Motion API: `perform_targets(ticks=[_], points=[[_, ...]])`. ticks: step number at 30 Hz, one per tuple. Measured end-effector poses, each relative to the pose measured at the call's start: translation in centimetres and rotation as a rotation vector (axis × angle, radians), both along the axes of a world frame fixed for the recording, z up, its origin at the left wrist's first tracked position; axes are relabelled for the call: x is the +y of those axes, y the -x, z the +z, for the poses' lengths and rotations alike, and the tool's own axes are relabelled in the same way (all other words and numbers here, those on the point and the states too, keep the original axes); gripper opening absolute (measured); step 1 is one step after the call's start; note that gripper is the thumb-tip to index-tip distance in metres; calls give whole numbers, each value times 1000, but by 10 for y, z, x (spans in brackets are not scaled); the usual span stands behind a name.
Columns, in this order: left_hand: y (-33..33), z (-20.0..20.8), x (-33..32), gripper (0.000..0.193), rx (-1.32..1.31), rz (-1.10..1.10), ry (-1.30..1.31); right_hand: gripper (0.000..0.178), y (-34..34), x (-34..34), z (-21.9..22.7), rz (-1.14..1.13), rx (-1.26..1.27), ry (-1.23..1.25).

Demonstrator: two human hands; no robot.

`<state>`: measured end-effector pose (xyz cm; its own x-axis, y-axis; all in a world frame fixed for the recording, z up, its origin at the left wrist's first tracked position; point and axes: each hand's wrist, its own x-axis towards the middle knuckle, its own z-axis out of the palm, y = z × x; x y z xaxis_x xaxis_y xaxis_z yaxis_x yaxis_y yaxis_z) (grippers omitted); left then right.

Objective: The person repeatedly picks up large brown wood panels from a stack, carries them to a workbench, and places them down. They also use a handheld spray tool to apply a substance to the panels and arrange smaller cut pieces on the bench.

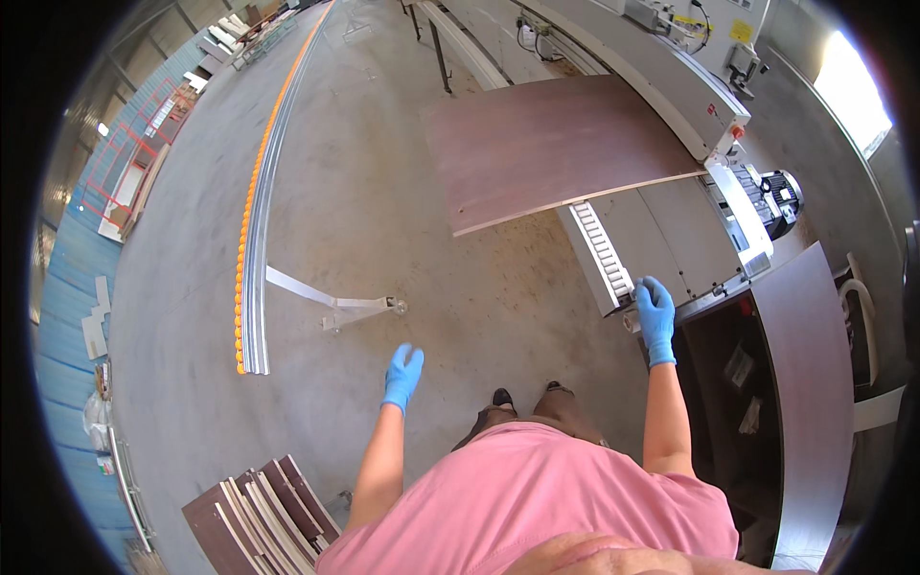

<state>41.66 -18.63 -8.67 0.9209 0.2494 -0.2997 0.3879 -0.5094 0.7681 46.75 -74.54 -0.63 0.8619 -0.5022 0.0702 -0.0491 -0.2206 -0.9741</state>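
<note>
My left hand (403, 376), in a blue glove, hangs over the floor with its fingers apart and nothing in them. My right hand (655, 311), gloved the same way, is raised beside the near end of a white-padded conveyor track (602, 251); its fingers look loosely extended, and no held thing shows. Whether it touches the machine I cannot tell. Beyond it a large brown panel (565, 144) lies flat across the machine (661, 72), its left part sticking out over the floor.
An orange-wheeled roller rail (254, 230) runs along the left, with a metal support leg (331, 299) jutting toward me. Stacked brown boards (259, 522) stand at lower left. To my right are a dark open-topped cabinet (728, 393) and an upright brown panel (810, 383). A motor (781, 196) protrudes behind.
</note>
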Motion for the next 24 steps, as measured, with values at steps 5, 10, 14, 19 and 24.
perform_targets(ticks=[5, 10, 14, 19, 24], points=[[-98, 30, -45, 63, -141, 131, 306, 54, -44, -57, -26, -44, 93, -162], [-146, 45, -77, 72, -23, 302, 472, 66, -85, -96, -36, 9, 65, -664], [-169, 60, -138, 54, 40, 393, 501, 65, -97, -149, -55, -6, -15, -952], [-155, 41, -138, 57, 28, 278, 771, 59, -96, -166, -60, 71, -104, -1300], [-146, 45, -171, 59, 59, 290, 726, 48, -64, -185, -60, 69, -201, -1420]])
